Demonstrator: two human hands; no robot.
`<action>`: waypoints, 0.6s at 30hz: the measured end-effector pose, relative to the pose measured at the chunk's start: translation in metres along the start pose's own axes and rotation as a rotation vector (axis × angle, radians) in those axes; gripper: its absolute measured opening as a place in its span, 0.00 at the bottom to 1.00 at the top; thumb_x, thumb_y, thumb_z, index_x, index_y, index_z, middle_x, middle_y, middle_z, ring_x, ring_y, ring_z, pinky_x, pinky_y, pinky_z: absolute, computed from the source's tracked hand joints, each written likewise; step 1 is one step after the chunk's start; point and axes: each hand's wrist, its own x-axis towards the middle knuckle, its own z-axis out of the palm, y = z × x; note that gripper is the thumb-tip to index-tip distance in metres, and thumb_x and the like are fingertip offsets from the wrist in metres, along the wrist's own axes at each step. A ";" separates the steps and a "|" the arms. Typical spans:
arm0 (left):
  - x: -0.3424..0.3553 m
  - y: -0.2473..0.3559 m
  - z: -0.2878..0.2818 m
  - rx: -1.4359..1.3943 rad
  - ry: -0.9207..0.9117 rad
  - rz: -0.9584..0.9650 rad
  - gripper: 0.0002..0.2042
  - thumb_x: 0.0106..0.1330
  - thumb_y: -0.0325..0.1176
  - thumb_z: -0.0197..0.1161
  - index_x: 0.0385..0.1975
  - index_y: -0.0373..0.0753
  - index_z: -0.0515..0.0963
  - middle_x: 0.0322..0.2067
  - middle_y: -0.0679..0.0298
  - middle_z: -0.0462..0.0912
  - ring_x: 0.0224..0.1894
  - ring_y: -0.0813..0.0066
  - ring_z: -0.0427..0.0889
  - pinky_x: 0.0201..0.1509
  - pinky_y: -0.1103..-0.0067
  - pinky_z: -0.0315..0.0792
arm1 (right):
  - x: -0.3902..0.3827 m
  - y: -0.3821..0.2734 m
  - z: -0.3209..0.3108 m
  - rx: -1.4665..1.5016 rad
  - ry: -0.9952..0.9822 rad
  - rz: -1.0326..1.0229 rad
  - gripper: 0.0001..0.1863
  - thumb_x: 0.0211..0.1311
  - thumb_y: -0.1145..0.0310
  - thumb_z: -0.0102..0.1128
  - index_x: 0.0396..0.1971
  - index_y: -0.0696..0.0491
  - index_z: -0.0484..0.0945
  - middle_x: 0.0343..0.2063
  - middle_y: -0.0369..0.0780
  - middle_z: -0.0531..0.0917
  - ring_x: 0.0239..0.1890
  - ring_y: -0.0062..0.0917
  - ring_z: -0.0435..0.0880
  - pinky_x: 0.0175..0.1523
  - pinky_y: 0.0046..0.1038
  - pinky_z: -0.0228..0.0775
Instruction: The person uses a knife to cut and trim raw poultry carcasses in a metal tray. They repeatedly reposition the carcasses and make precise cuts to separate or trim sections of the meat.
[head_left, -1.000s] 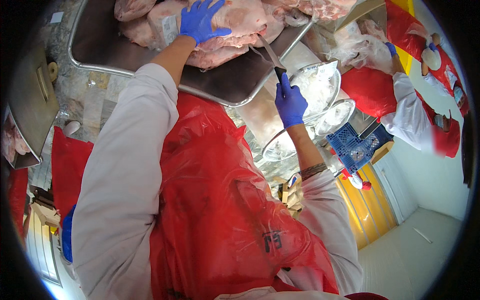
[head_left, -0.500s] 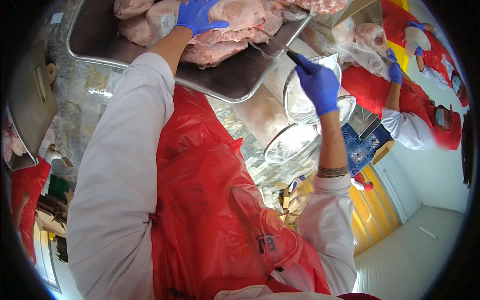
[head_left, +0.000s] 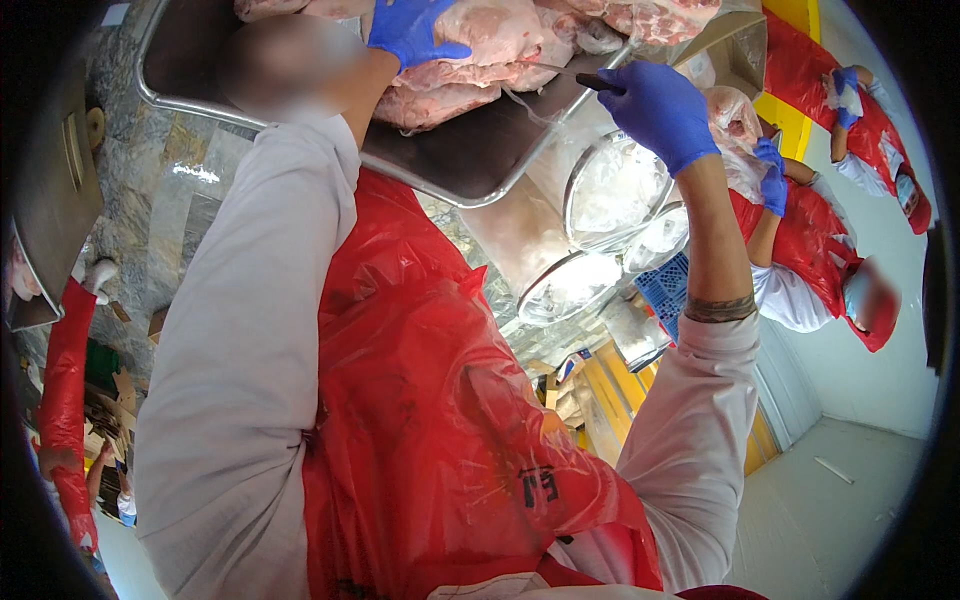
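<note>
My left hand (head_left: pixel 412 34), in a blue glove, lies with its thumb stretched out on a large pale pink piece of meat (head_left: pixel 495 32). Its upper fingers run out at the picture's top edge. My right hand (head_left: pixel 660 112), also gloved in blue, is closed around the black handle of a knife (head_left: pixel 600 82). The thin blade points left, and its tip meets the side of the meat, partly hidden there. Several meat pieces lie together in a deep metal tray (head_left: pixel 480 192), and a strip of clear film hangs beside the blade.
Below the tray's right corner stand round-rimmed containers lined with clear plastic (head_left: pixel 618 190). A blue crate (head_left: pixel 664 290) is beyond them. At right, a co-worker in a red apron (head_left: pixel 800 215) handles bagged meat (head_left: pixel 735 125); another person stands farther back. A metal bin (head_left: pixel 60 190) is at left.
My right hand has moved away from me and slightly right, and the knife lies flatter. My left hand has shifted slightly right on the meat. The co-worker at right has changed posture.
</note>
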 end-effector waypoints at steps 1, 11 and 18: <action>0.000 -0.001 0.001 -0.004 0.005 0.006 0.50 0.40 0.67 0.73 0.68 0.58 0.65 0.64 0.54 0.69 0.65 0.50 0.67 0.64 0.51 0.61 | 0.002 -0.001 -0.001 -0.007 -0.007 0.004 0.13 0.57 0.58 0.61 0.39 0.45 0.87 0.37 0.45 0.87 0.42 0.42 0.86 0.48 0.42 0.77; 0.002 0.002 -0.001 -0.025 0.026 0.028 0.49 0.39 0.66 0.73 0.68 0.59 0.66 0.62 0.55 0.71 0.64 0.51 0.67 0.65 0.52 0.60 | 0.048 0.000 -0.012 -0.071 0.011 -0.156 0.12 0.56 0.60 0.63 0.35 0.49 0.86 0.35 0.46 0.86 0.40 0.42 0.86 0.46 0.42 0.78; 0.002 0.004 -0.002 -0.013 0.004 0.001 0.49 0.39 0.65 0.74 0.68 0.60 0.66 0.61 0.56 0.71 0.64 0.53 0.67 0.64 0.53 0.60 | 0.066 -0.022 -0.032 -0.135 -0.036 -0.187 0.10 0.52 0.61 0.64 0.27 0.52 0.87 0.29 0.50 0.86 0.34 0.46 0.87 0.41 0.43 0.79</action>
